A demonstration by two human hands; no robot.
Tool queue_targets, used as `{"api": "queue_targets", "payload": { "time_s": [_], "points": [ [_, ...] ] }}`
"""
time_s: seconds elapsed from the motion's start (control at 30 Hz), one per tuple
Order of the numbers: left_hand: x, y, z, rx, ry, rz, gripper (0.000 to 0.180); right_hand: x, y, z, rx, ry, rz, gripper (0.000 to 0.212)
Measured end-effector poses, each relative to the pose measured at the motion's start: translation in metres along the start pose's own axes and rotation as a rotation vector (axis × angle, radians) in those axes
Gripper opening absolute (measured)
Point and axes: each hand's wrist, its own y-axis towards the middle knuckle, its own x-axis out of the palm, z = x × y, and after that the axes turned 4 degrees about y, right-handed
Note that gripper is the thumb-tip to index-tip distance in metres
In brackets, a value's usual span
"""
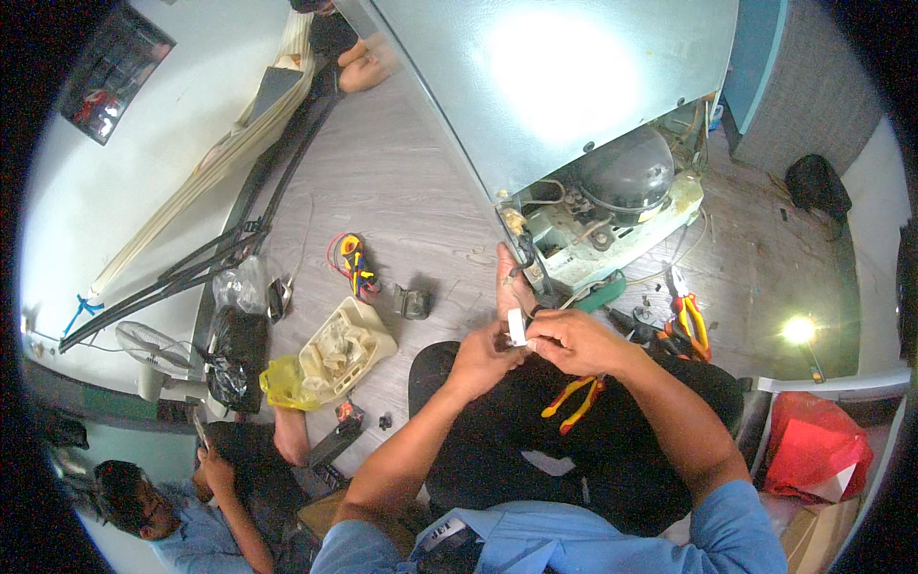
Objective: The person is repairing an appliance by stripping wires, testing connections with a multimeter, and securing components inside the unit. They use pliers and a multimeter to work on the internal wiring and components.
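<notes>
We sit on the grey floor (430, 187) with our legs bent, and both our hands are busy with one small white piece (517, 327). It is up over our lap, between our two hands, just in front of a bare foot (510, 282). Our left hand (485, 360) is closed, with its fingers gripping the white piece from the left side. Our right hand (574, 340) is bent in too, and its thumb and fingers pinch the piece from the right. We cannot tell just what the piece is, as it is small and our fingers hide some of it. Red and yellow pliers (577, 404) lie on our lap, below our right hand. More red and yellow pliers (690, 323) are to the right of that hand. In front of us is a big pale blue box (445, 72), with a round black motor (626, 172) at its low end. A green thing (602, 291) is on the floor near the motor. To our left we see a cream plastic tray (375, 335), a yellow bag (285, 385) touching it, and a yellow and black meter (355, 263). A person in a blue shirt (186, 536) sits low on the left. A bright lamp (799, 331) shines on the right, near a red bag (811, 435).
</notes>
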Motion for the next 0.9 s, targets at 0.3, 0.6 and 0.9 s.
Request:
{"api": "queue_targets", "payload": {
  "time_s": [0.3,0.6,0.9],
  "points": [
    [-0.033,-0.012,0.007,0.111,-0.747,-0.228,0.047,-0.004,-0.002,0.011,0.025,0.014,0.008,0.014],
    [0.027,-0.031,0.006,0.368,-0.194,0.492,0.035,0.007,-0.003,0.007,0.047,-0.008,0.128,0.011],
    [0.024,-0.032,0.018,0.215,-0.413,0.525,0.021,0.013,-0.004,0.001,-0.103,-0.006,0.251,0.008]
  ]
}}
